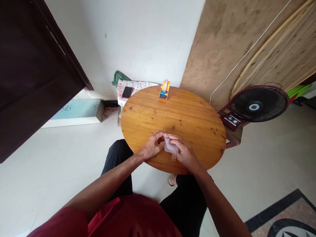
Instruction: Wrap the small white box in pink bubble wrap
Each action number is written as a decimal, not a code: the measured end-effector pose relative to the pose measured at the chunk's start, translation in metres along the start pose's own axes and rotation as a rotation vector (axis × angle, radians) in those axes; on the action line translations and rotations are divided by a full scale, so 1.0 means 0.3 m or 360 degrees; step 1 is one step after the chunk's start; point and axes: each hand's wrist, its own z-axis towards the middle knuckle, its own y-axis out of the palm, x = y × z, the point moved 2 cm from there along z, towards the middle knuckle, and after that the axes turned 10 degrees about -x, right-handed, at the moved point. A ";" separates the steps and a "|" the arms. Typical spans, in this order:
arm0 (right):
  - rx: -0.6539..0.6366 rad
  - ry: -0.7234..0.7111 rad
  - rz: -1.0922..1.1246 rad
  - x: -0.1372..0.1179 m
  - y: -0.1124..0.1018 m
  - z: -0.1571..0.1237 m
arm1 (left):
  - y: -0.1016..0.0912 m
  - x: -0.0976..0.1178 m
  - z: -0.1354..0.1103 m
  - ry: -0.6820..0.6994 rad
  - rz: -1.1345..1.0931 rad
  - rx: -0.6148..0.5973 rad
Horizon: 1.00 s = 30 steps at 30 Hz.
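Note:
My left hand [151, 147] and my right hand [184, 152] meet over the near edge of a round wooden table [172, 115]. Both are closed in a pinch on a small, thin, clear plastic wrapper [171, 147] held between them. The fingers of both hands curl around it, so part of it is hidden. At the table's far edge stands a small orange and blue object [164, 91], well away from both hands.
A dark phone [127, 92] lies on a printed white bag [134, 87] behind the table, by the wall. A dark red fan [256, 104] stands to the right. A dark wooden door [32, 72] is at left. A patterned rug [283, 217] lies at the lower right.

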 end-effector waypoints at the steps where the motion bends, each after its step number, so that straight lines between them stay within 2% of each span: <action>1: 0.0018 -0.0005 -0.0025 0.005 0.006 -0.003 | -0.009 0.006 -0.014 0.0029 0.0108 -0.0006; 7: 0.0148 -0.0053 -0.0322 0.012 0.037 -0.039 | -0.030 0.011 -0.079 0.0143 0.1045 -0.0088; 11: 0.0101 -0.0030 -0.0523 -0.003 0.038 -0.062 | -0.030 0.010 -0.078 0.0173 0.1231 -0.0150; 14: 0.0112 -0.0035 -0.0580 -0.001 0.041 -0.068 | -0.030 0.015 -0.051 0.0216 0.1137 -0.0204; 18: 0.0130 -0.0033 -0.0517 0.019 0.055 -0.069 | -0.016 0.007 -0.002 0.0166 0.0814 -0.0271; 23: 0.0155 0.0009 -0.0311 0.036 0.050 -0.037 | 0.001 -0.014 0.049 0.0023 0.0165 -0.0151; 26: 0.0195 0.0214 -0.0054 0.057 0.013 0.014 | -0.006 -0.008 0.094 -0.0136 -0.0053 -0.0039; 30: 0.0018 0.0537 0.0528 0.122 -0.036 0.092 | -0.036 0.015 0.165 -0.0350 0.0178 0.0084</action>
